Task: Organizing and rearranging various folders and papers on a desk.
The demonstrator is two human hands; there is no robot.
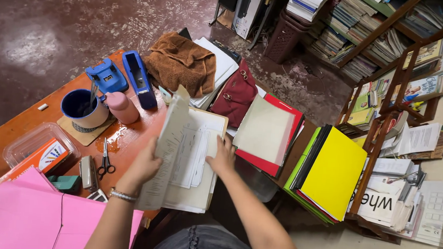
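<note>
Head view shows a person leafing through a stack of papers [190, 164] that lies on the near edge of a wooden desk [18, 131]. Left hand [143, 167] is closed on a sheet [167, 146], lifting it upright off the stack. Right hand [223, 158] lies open, fingers spread, pressing the stack's right edge. To turn the sheet well, I judge, keep that flat hand firm — the stack overhangs the desk — and lift slowly by the edge. Scissors [105, 163] and a mug [82, 108] stand left of the papers.
</note>
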